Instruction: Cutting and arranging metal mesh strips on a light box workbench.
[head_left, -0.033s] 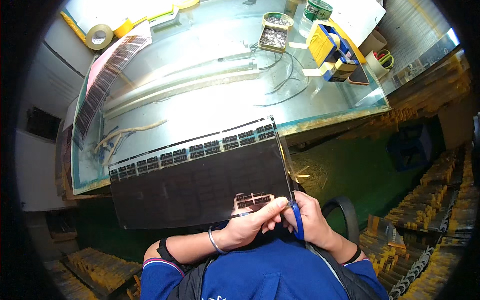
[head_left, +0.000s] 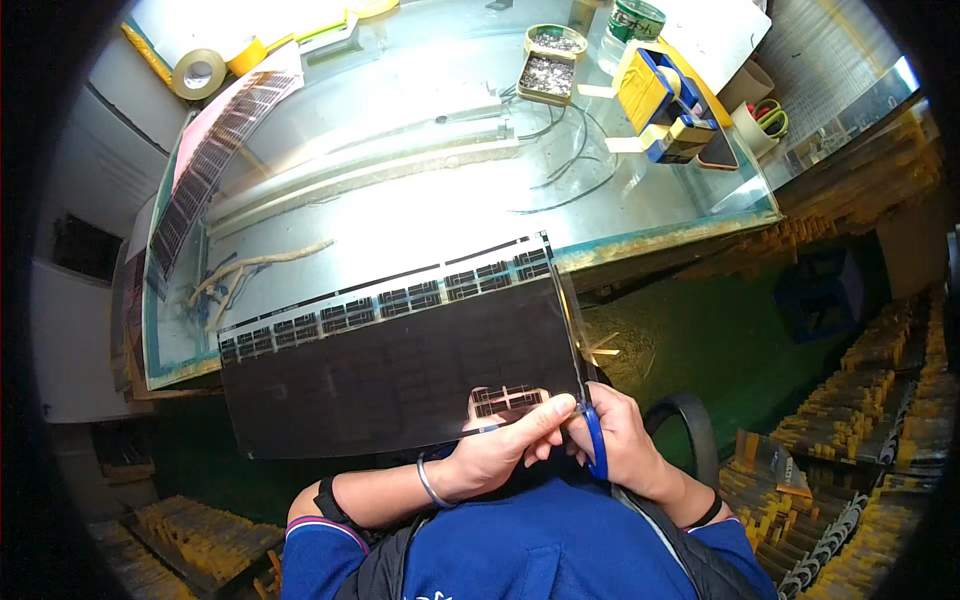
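Observation:
A large dark film sheet (head_left: 385,365) hangs over the table's front edge. Along its far side runs a see-through band with a row of small black printed patterns. My left hand (head_left: 505,440) pinches the near right corner, thumb on top and fingers partly beneath. My right hand (head_left: 632,445) is closed on a pair of scissors (head_left: 599,450) by their blue handle. The scissor blades point away from me along the sheet's right edge; how far they are open cannot be made out. Both hands are close together at that corner.
The brightly lit glass table (head_left: 400,225) carries a blue and yellow tape dispenser (head_left: 665,105), a tin of small bits (head_left: 547,77), a tape roll (head_left: 198,74), a patterned film strip (head_left: 215,165) and twisted cord (head_left: 265,258). Racks with yellow tabs (head_left: 860,410) stand right.

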